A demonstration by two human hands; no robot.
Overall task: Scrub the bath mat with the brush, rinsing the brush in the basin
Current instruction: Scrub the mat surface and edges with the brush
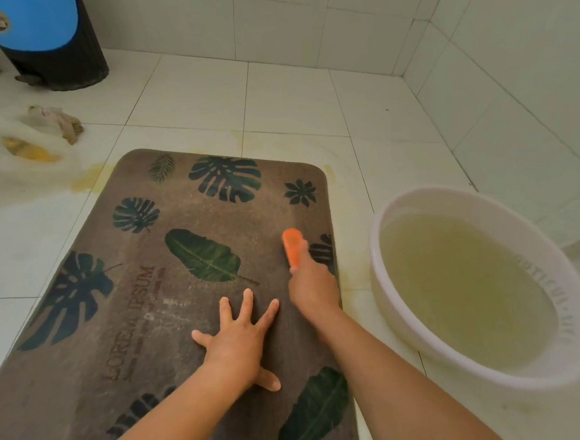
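A brown bath mat (134, 316) printed with dark green leaves and the words "LOREM IPSUM" lies flat on the white tiled floor. My left hand (238, 340) presses flat on the mat's middle with fingers spread. My right hand (312, 283) grips an orange brush (293, 245), which rests on the mat near its right edge; the bristles are hidden underneath. A white round basin (576, 306) holding cloudy yellowish water stands on the floor just right of the mat.
A dark bin with a blue lid (53, 40) stands at the back left by the wall. A translucent plastic bag (12, 150) with rags and something yellow lies left of the mat. Yellowish stains (86, 177) mark the tiles. Tiled walls close the back and right.
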